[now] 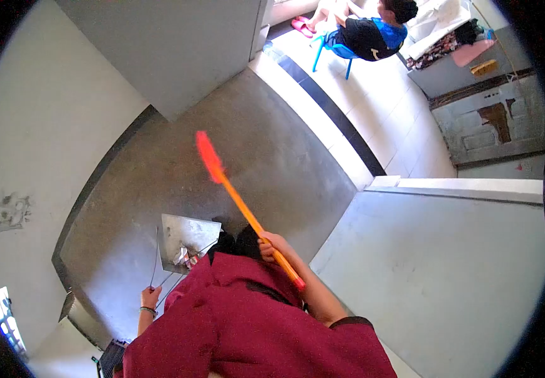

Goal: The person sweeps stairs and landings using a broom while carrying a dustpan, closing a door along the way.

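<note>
My right hand (272,246) is closed around the orange handle of a broom (242,205). The broom slants forward and to the left, its red bristle head (208,157) over the grey floor. Low on the left, my left hand (150,297) grips the thin wire handle of a metal dustpan (184,228). Bits of crumpled litter (184,257) lie in the pan, which is just in front of my feet. Part of the dustpan's near side is hidden by my dark red shirt (241,315).
Grey concrete floor (134,183) spreads ahead, bounded by a pale wall (39,126) at left. A grey door (442,258) stands at right. Beyond a white and black threshold (329,107), a person (373,38) sits on a blue chair (337,49), with pink slippers (301,26) nearby.
</note>
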A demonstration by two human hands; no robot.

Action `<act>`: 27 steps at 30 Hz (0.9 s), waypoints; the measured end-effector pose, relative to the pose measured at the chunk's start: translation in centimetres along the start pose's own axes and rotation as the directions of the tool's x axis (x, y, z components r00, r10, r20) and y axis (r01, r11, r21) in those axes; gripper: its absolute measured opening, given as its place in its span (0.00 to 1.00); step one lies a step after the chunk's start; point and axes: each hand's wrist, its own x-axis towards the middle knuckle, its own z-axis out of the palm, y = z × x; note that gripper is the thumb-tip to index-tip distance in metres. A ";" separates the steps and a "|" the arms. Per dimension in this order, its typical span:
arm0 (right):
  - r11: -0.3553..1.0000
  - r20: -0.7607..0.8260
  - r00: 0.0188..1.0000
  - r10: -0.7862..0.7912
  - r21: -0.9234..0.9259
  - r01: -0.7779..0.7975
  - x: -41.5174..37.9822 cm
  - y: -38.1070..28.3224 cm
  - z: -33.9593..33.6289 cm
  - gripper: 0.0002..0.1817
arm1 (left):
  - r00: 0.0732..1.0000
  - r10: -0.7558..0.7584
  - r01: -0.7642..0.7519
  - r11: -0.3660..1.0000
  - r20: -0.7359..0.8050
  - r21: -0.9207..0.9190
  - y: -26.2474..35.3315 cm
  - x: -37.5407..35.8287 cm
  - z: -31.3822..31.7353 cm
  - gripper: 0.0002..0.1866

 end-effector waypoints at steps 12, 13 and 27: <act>0.834 -0.418 0.834 -0.360 -0.545 0.087 7.1 -16.5 8.0 0.13 | 0.997 0.070 -0.072 0.989 0.020 0.127 11.7 3.3 -9.0 0.16; 0.865 -0.452 0.835 -0.314 -0.499 0.056 9.1 -16.5 9.4 0.13 | 0.998 0.061 -0.061 0.990 0.010 0.124 12.0 4.8 -9.3 0.16; 0.999 -0.192 0.981 0.025 0.040 -0.018 12.9 -26.6 18.5 0.13 | 0.949 -0.155 0.196 0.972 -0.273 0.129 12.8 10.5 -8.9 0.19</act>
